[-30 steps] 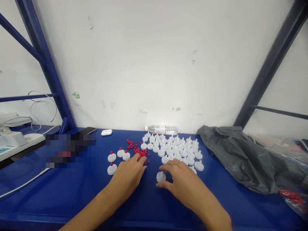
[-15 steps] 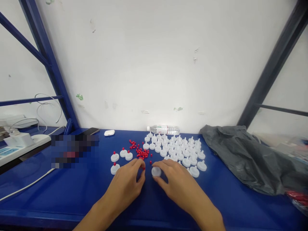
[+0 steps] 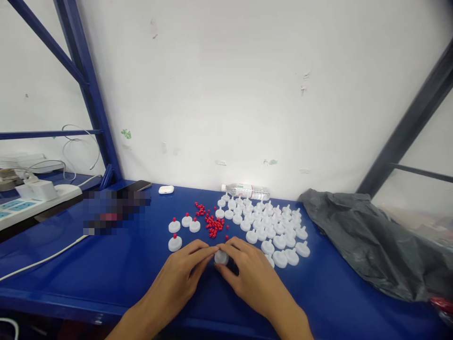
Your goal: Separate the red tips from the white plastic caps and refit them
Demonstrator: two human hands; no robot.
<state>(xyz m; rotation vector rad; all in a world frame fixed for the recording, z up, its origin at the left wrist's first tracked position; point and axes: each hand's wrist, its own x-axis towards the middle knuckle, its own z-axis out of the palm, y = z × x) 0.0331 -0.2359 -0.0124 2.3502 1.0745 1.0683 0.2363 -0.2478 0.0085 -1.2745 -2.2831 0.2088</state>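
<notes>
A blue table (image 3: 106, 274) lies beneath both hands. Well right of the right hand sprawls a dark grey plastic bag (image 3: 371, 250). The right hand (image 3: 251, 271) is partly closed, thumb and fingers around one white piece (image 3: 221, 258); the left hand (image 3: 184, 271) brings its fingertips against it, but what they grip, if anything, is hidden. Beyond the right hand lies a clear bottle (image 3: 247, 191), its label's lettering too small to read. Nearer it stand white spouted discs (image 3: 279, 242); beyond the left hand, four red-tipped ones (image 3: 175, 244) and loose red caps (image 3: 214, 225).
</notes>
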